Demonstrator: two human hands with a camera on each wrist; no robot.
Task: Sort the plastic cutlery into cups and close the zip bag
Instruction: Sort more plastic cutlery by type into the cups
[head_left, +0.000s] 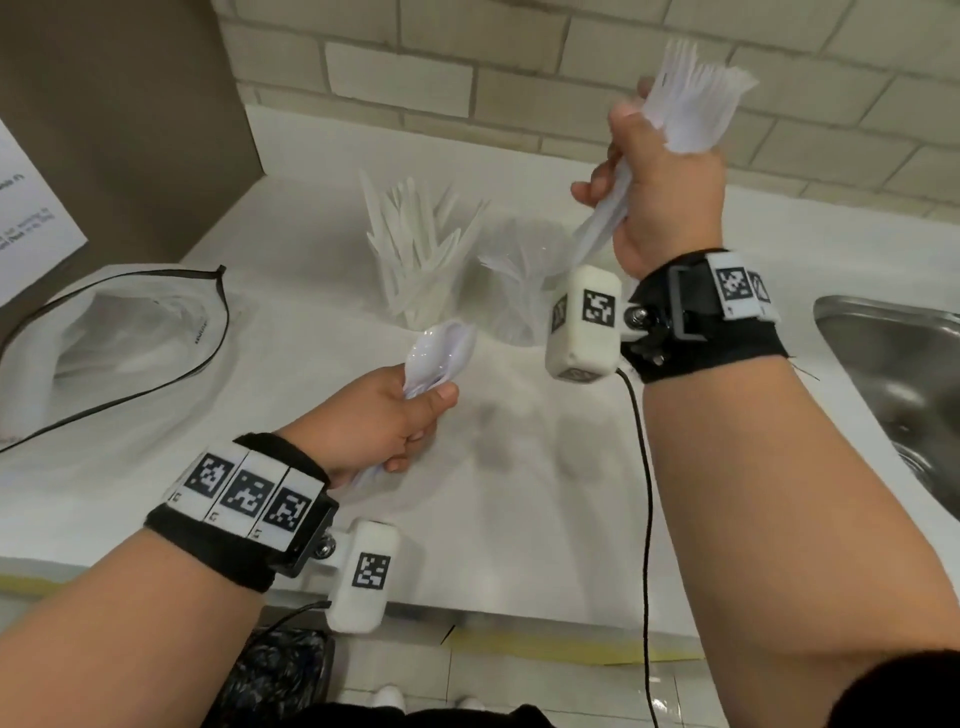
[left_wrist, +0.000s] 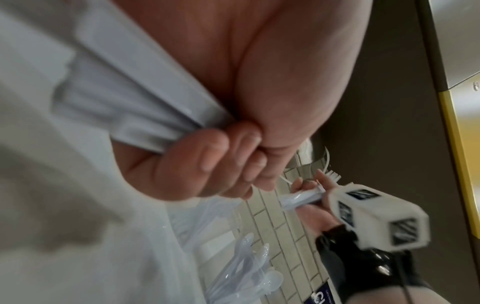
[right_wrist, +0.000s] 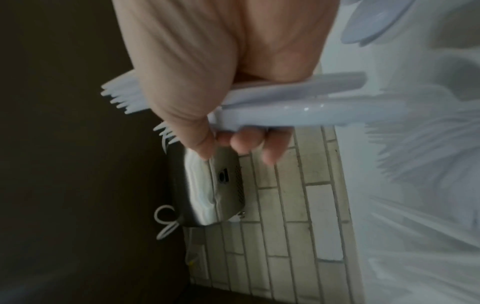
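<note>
My left hand (head_left: 387, 415) grips a bundle of white plastic spoons (head_left: 441, 351), bowls pointing up and away, low over the white counter (head_left: 493, 493). My right hand (head_left: 660, 192) is raised near the tiled wall and grips a bundle of white forks (head_left: 696, 98), tines up; the fork handles (right_wrist: 285, 105) cross its palm in the right wrist view. Behind the hands stand two clear cups: the left cup (head_left: 421, 291) is full of white cutlery, the right cup (head_left: 519, 291) holds a few pieces. The clear zip bag (head_left: 119, 338) lies open at the left with its black zip strip curved.
A steel sink (head_left: 904, 374) is set into the counter at the right edge. A brown board (head_left: 130, 104) with a white paper sheet (head_left: 31, 208) stands at the back left. A black cable (head_left: 644, 493) hangs from my right wrist camera.
</note>
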